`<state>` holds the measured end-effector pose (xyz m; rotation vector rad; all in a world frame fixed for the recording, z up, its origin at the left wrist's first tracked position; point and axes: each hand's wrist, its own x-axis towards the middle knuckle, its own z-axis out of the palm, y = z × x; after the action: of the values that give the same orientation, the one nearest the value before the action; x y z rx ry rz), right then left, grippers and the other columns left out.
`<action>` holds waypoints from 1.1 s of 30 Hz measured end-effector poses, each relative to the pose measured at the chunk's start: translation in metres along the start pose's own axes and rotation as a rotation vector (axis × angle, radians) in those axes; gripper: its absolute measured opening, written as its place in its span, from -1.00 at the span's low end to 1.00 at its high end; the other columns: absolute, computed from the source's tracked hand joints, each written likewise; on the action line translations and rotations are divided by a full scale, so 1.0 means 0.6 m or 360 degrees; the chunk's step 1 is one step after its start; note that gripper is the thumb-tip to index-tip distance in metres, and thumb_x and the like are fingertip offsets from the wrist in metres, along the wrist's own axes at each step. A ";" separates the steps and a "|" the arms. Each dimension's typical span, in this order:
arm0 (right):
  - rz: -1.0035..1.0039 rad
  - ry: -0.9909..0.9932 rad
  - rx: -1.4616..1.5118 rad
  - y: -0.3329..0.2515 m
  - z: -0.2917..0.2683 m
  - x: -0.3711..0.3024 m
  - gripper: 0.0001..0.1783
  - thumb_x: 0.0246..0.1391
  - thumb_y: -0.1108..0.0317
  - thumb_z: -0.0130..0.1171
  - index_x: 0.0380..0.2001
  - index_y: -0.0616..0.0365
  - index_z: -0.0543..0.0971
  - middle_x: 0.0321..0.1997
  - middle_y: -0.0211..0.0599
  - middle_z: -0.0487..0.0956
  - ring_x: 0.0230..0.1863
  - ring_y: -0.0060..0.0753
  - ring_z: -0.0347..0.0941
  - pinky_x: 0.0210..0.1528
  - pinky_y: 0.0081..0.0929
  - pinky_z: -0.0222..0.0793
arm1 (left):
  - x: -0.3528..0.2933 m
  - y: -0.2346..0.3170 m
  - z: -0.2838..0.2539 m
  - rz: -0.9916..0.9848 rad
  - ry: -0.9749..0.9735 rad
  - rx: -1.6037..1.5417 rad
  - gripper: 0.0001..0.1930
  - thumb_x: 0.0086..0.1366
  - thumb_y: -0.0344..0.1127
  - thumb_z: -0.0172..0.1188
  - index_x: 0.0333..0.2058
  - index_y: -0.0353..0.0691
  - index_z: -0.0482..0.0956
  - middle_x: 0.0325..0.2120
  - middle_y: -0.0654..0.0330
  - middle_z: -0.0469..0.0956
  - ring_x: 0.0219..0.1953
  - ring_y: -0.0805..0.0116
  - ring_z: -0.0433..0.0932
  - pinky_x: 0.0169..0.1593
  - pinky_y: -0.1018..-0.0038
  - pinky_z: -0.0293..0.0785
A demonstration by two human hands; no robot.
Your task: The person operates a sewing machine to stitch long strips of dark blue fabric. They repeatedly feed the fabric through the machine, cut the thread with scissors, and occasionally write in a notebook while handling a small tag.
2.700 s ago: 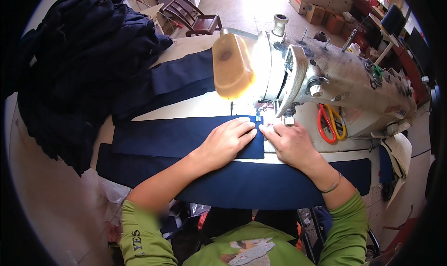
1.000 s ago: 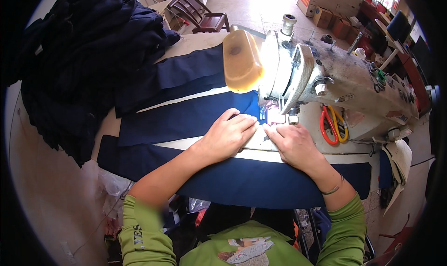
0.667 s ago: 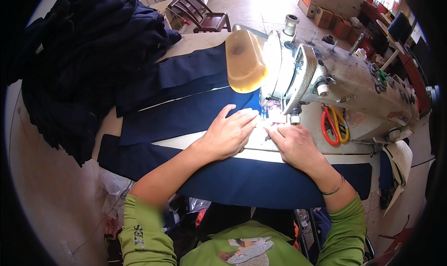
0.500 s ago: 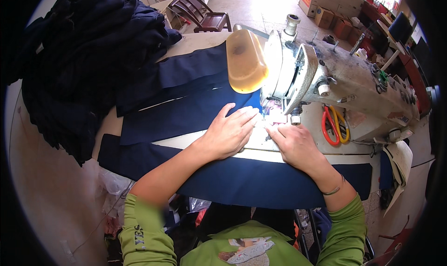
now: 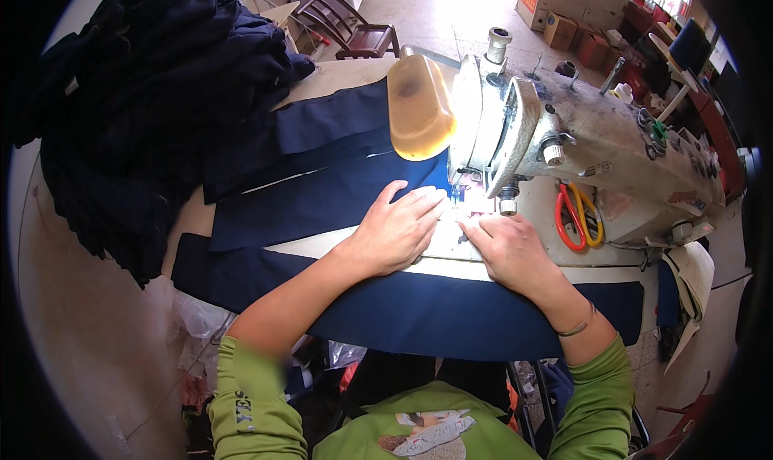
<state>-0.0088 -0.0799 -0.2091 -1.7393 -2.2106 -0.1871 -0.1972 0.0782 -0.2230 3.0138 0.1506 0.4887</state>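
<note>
My left hand (image 5: 396,228) lies with its fingers stretched and the thumb apart, at the near right edge of a navy cloth piece (image 5: 298,206) by the sewing machine's needle area (image 5: 456,198). Just right of the needle, my right hand (image 5: 515,246) rests on the pale machine bed with curled fingers, thumb and forefinger pinched together. Whatever they pinch is hidden. The sewing machine (image 5: 600,126) stands beyond my hands, bright light falling on its head. A long navy cloth strip (image 5: 451,315) runs along the table's near edge under my forearms.
Red-and-yellow-handled scissors (image 5: 578,218) lie right of my right hand, beneath the machine arm. A yellowish translucent cover (image 5: 420,105) hangs left of the machine head. Dark cloth is heaped (image 5: 161,97) at the far left. A wooden chair (image 5: 354,33) stands beyond the table.
</note>
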 end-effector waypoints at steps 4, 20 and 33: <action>-0.0005 0.0012 -0.0001 0.001 0.002 -0.001 -0.62 0.01 0.50 0.06 -0.06 0.16 0.60 -0.39 -0.37 0.49 -0.28 -0.32 0.48 -0.15 -0.36 0.30 | -0.001 0.001 0.000 0.0005 0.0040 -0.0011 -0.61 0.30 -0.33 0.13 0.09 -0.30 0.51 0.13 0.06 0.47 0.20 0.20 0.42 0.30 0.11 0.17; -0.0016 0.0062 0.0068 0.009 0.017 -0.004 -0.64 0.07 0.46 0.17 -0.02 0.12 0.63 -0.46 -0.32 0.44 -0.35 -0.24 0.47 -0.21 -0.31 0.36 | -0.170 -0.074 -0.106 -0.0510 -0.0024 0.0473 -0.68 0.15 -0.52 0.17 -0.09 -0.30 0.66 -0.11 0.11 0.62 -0.08 0.19 0.58 -0.10 0.35 0.49; -0.0179 -0.0239 0.0034 -0.121 0.055 0.181 -0.62 -0.01 0.53 0.11 -0.06 0.43 0.47 -0.21 -0.01 0.48 -0.28 -0.13 0.61 -0.32 -0.24 0.58 | -0.285 -0.103 -0.137 -0.0969 0.0396 0.0543 -0.37 -0.10 -0.55 0.28 0.08 -0.20 0.57 0.03 0.14 0.51 0.13 0.12 0.45 0.22 0.23 0.29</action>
<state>-0.1068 0.0121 -0.1976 -1.6691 -2.4101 -0.0599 -0.3897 0.1263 -0.2046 2.9586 1.2307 0.8225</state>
